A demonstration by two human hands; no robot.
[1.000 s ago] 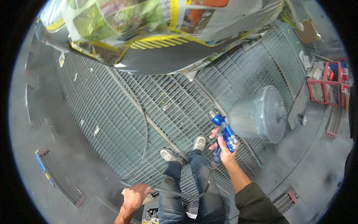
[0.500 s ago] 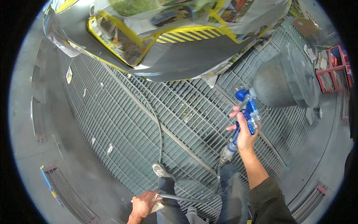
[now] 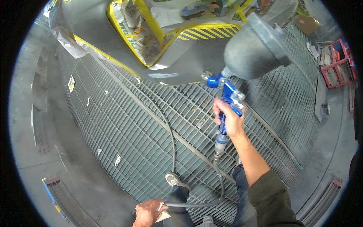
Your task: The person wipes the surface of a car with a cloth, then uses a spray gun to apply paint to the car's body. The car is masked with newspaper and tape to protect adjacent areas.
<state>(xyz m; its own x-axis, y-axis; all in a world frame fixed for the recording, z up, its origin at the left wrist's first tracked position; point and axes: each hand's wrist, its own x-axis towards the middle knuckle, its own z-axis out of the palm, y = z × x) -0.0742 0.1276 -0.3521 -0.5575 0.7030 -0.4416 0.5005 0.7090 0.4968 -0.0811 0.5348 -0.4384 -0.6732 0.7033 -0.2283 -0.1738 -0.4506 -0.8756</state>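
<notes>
My right hand is wrapped round the grip of a blue spray gun, held up over the floor grating. A large grey paint cup tops the gun, and its nozzle faces left towards a grey car bumper. From the gun's base hangs a grey air hose, which runs down and across to my left hand. That hand is closed on the hose at the lower edge, together with a pale folded cloth. Yellow tape and printed paper cover parts of the car.
Metal floor grating lies underfoot, with paper scraps on it. More hose trails across it past my left shoe. Red shelving stands at the far right, near a small can. Grey walls curve along both sides.
My right hand has carried the spray gun left and upward, so the cup now overlaps the car's right part. My left hand has shifted slightly right and down, keeping the hose.
</notes>
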